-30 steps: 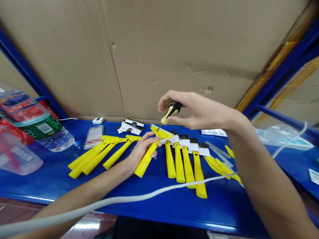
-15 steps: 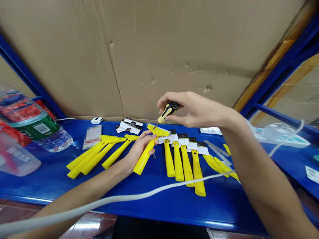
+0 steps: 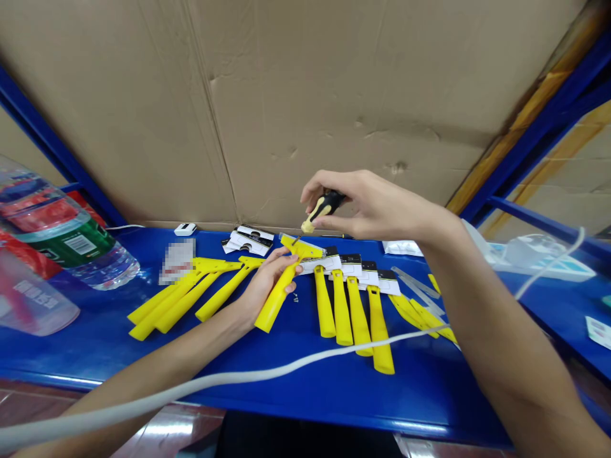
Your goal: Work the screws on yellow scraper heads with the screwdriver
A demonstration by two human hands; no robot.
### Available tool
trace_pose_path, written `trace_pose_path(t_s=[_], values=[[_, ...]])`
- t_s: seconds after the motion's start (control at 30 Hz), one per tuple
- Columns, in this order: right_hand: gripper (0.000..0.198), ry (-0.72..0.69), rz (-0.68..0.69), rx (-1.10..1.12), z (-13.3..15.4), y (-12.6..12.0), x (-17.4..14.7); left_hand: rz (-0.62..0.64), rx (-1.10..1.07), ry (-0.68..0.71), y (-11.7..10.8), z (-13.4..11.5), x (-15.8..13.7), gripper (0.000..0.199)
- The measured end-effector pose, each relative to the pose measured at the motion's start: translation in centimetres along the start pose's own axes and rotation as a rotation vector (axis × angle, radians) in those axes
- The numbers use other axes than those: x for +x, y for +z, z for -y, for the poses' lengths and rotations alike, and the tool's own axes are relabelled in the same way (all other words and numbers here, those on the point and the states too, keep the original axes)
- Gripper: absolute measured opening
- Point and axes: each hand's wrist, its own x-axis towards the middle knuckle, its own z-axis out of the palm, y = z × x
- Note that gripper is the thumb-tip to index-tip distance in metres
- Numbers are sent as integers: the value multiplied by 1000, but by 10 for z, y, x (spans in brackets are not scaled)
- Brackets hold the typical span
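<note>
My left hand [image 3: 267, 280] is closed around a yellow plastic scraper [image 3: 277, 296], its handle slanting toward me and its wide head at the far end. In my right hand [image 3: 351, 202] is a black and cream screwdriver [image 3: 319, 213], pinched by the thumb and fingers. The screwdriver's tip meets the scraper's head near its left end; whether a screw sits under it is too small to tell. On the blue table below lie a few tiny screws [image 3: 295, 298]. Several scrapers with black and white cards [image 3: 352, 312] lie in a row at right, and more yellow scrapers [image 3: 179, 302] lie at left.
A white cable [image 3: 286, 369] crosses low in front of me. At left stand a large water bottle [image 3: 76, 242] and a clear plastic cup [image 3: 38, 299]. Folded cards [image 3: 249, 242] lie at the back, near the cardboard wall [image 3: 286, 114]. Yellow strips [image 3: 414, 315] and clear strips [image 3: 417, 286] lie at right.
My right hand and the screwdriver have shifted very slightly up, with the fingers turned a little on the handle. The left hand and scraper are nearly unmoved.
</note>
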Motion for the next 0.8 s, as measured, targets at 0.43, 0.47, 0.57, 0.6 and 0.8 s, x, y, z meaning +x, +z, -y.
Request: trace_pose_path(t_s=[0.43,0.47,0.57,0.6,0.8], values=[[25,36,18,-30,0,-3,-2,-6,-32,27,0,-2,2,47],[26,48,5,-47,1,-3,-2,-8,-42,35,0,-2,2,48],[29,69,-37,-97,2,-3,-2,-13,-49,34,2,-2,1,49],[30,60,-37,-94,2,-3,-2,-13,-48,29,2,-2,1,49],[30,23,16,22,1,-3,-2,-28,-45,16,3,-4,0,50]])
